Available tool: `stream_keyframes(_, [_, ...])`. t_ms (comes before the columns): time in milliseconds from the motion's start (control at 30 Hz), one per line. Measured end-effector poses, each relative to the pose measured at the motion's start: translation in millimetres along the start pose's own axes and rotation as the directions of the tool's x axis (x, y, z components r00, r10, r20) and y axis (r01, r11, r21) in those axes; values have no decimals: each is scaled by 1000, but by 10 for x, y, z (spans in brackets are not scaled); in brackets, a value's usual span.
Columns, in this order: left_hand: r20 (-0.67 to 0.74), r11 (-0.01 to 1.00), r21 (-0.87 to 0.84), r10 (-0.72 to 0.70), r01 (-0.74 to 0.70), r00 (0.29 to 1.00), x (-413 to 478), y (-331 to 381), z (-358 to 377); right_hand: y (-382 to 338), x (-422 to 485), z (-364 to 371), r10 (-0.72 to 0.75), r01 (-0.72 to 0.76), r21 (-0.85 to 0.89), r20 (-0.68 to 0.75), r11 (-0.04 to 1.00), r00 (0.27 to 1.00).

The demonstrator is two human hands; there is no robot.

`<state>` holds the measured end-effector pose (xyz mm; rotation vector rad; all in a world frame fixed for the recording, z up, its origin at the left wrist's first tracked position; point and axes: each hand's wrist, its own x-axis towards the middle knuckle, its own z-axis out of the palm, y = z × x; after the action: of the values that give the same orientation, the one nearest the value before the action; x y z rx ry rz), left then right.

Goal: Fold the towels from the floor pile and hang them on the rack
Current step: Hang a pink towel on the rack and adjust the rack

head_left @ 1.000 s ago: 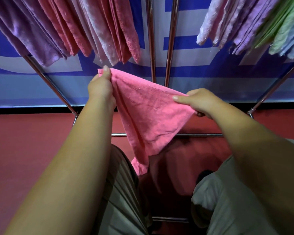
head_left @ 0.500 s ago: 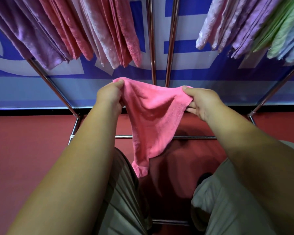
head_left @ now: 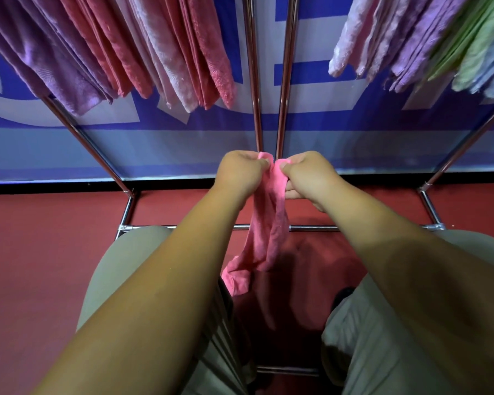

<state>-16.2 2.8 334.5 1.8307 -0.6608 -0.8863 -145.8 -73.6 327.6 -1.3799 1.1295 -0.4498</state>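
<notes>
Pinching the top corners of a pink towel (head_left: 268,232), the left hand (head_left: 241,171) and the right hand (head_left: 308,173) meet almost knuckle to knuckle in front of the rack (head_left: 253,81), just below its two upright middle poles. Each hand has its thumb and curled fingers closed tight on the cloth, so both grips are narrow and full of towel. The two held corners sit nearly touching between the thumbs.

From there the towel hangs down in a slim, bunched fold and crosses in front of the rack's low front bar (head_left: 314,228). Its loose lower end dangles between the person's knees, over the red floor (head_left: 40,266); whether that end touches the floor I cannot tell.

On the rack's left side, hung towels (head_left: 120,44) run from purple at the outer edge through deep pink to pale pink near the middle poles. On its right side a second row (head_left: 428,38) goes pale pink, lilac, green, then light blue at the far edge. Slanting chrome legs come down at each end to the corners of the base frame on the floor.

Behind the rack stands a blue and white banner (head_left: 183,149). Pale trousers (head_left: 131,258) cover both knees at the near edge of the view.
</notes>
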Motion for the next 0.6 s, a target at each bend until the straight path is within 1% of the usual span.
stream_keyframes(100, [-5,997,67,50,-50,999,32,-14,37,-20,-22,10,-3,3,16,5,1000,1000])
stream_keyframes(200, [-62,984,139,123,-114,990,69,-1,29,-56,-24,13,-5,5,30,-19,1000,1000])
stream_keyframes(267, [-65,980,160,127,-115,990,85,8,17,-57,11,23,-15,16,42,-28,999,999])
stream_keyframes(367, [-27,980,157,126,-121,992,114,-15,18,-54,50,52,-7,6,51,32,999,999])
stream_keyframes(433, [-6,953,245,185,-178,983,116,-21,28,-56,54,71,17,-21,73,60,997,998])
stream_keyframes(500, [-1,917,331,235,-221,972,90,-8,27,-66,53,91,23,-28,101,51,995,998])
stream_keyframes(600, [-30,896,373,273,-242,962,85,-3,23,-92,33,98,18,-19,90,14,996,1000])
